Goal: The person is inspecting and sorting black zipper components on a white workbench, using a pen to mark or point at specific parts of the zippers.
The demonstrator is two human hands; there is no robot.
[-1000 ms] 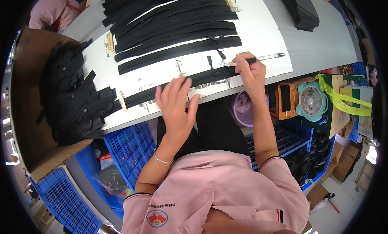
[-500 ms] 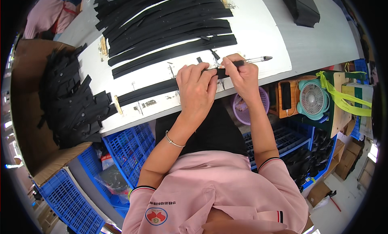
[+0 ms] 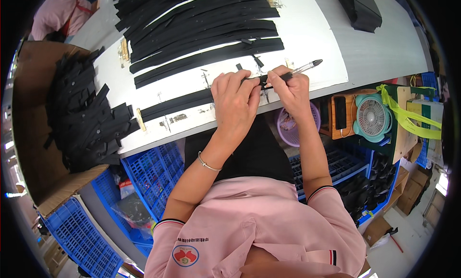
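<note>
A long black fabric strip (image 3: 180,103) lies along the near edge of the white board (image 3: 317,42). Its right end runs under my left hand (image 3: 235,100), whose curled fingers press and pinch it. Close beside, my right hand (image 3: 292,93) is closed at the strip's end. A clear-barrelled pen (image 3: 303,68) with a dark end sticks out of that hand to the upper right, and something black shows between the fingers. Exactly what the fingertips pinch is partly hidden. Small black pieces (image 3: 258,61) lie just beyond my hands.
Several black strips (image 3: 201,37) lie in rows farther up the board. At left, a cardboard box (image 3: 29,110) holds a heap of black strips (image 3: 81,114). Below the table edge are blue crates (image 3: 153,182), a purple basket (image 3: 312,129) and a small teal fan (image 3: 370,115). Another person (image 3: 60,11) bends at far left.
My right hand has shifted slightly right and down, and the pen has tilted more steeply upward. My left hand stays nearly in place on the strip.
</note>
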